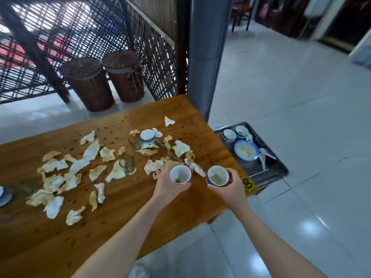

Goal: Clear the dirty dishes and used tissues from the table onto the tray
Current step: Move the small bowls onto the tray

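Left hand: fingers curled round a cup, which is held upright over the table near its right end. Brown dregs are visible inside.
Right hand: wrapped round a second cup in the same way, just beside the table's right edge. Residue is visible inside.
Tray: sits off the right edge, lower than the tabletop. It holds two bowls, a plate and spoons. Bare metal shows mainly at the near end.
Tissues: many crumpled pieces are scattered across the table, none of them on the tray.
Other dishes: a glass stands among the tissues, a second glass is farther off, and a lidded bowl is beside it.
Risk, spill: both cups carry dregs, and tipping either on the way down to the tray would wet the table or floor.
Risk, collision: both hands are loaded, so neither is free to steady the tray. Setting a cup down carelessly could knock the spoons or plate.
Risk, glasses: clear glass is hard to spot among the tissues. Sweeping up the paper could topple one.
Risk, tissues: the pieces are light and loose and could drop to the floor if carried in a bunch.
Writing: a yellow sticker on the table's right corner carries black characters. They appear to read "05" upside-down to the camera, though blur leaves this uncertain. Nothing else is legible.
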Available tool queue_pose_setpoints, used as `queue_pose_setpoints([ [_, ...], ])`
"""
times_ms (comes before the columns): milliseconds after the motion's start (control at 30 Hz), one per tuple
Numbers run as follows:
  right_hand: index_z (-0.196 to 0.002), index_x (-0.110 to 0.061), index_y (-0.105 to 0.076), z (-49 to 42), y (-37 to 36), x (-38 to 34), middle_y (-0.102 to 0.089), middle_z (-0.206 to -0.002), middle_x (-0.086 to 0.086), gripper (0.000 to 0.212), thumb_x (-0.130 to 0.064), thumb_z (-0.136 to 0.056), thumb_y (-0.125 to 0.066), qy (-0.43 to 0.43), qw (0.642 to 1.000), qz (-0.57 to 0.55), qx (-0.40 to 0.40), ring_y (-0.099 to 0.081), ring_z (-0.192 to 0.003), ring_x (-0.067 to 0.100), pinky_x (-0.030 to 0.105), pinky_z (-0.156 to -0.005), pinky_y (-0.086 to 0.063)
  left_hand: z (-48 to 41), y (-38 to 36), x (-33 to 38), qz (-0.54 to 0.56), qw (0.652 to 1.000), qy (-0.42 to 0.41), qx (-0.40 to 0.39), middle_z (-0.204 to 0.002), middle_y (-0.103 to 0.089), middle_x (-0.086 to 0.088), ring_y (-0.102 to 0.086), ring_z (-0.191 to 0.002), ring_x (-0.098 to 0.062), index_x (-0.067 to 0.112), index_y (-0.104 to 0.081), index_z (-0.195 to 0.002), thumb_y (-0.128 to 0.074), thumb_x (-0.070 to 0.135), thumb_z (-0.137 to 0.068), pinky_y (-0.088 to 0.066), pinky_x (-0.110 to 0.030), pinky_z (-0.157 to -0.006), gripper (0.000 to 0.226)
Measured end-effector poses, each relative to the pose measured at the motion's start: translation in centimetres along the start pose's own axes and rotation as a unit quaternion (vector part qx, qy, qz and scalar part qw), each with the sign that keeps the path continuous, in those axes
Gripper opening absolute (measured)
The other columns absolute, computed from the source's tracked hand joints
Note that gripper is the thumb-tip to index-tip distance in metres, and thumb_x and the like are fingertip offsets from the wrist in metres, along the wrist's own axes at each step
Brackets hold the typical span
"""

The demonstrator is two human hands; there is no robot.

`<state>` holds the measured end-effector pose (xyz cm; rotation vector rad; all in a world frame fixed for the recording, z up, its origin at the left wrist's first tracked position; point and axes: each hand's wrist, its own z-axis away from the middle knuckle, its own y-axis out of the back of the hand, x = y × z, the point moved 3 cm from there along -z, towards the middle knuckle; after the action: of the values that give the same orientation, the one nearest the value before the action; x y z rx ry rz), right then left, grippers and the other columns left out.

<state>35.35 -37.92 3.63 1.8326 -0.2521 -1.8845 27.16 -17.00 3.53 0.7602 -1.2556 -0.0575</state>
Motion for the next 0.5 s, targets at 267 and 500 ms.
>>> queue_pose_setpoints([
  [267, -0.11, -0.027, -0.053, -1.4, 9.5, 5.0, -0.06, -0.097, -0.018, 0.069, -0.023, -0.054, -0.092, -0.037, 0.998, -0.041, 0.036, -0.059, -0.087, -0.001, 0.018, -0.072, -0.049, -0.4, -9.1, 6.4, 0.022, 0.998, -0.011, -0.054, -0.11, -0.053, 0.009, -0.051, -0.103, -0.011, 0.027, -0.051, -0.12, -0.086, 0.033, -0.066, -0.042, -0.018, -0.079, 0.065],
  [500, -0.107, -0.021, -0.056, -3.3, 14.5, 9.0, -0.063, -0.096, -0.009, 0.067, -0.02, -0.051, -0.093, -0.071, 0.992, -0.044, 0.093, -0.061, -0.086, 0.008, 0.027, -0.074, -0.052, -2.5, -15.4, 10.2, 0.013, 0.993, -0.036, -0.109, -0.111, -0.056, 0.008, -0.053, -0.102, -0.011, 0.027, -0.052, -0.117, -0.086, 0.032, -0.066, -0.043, -0.016, -0.079, 0.061],
])
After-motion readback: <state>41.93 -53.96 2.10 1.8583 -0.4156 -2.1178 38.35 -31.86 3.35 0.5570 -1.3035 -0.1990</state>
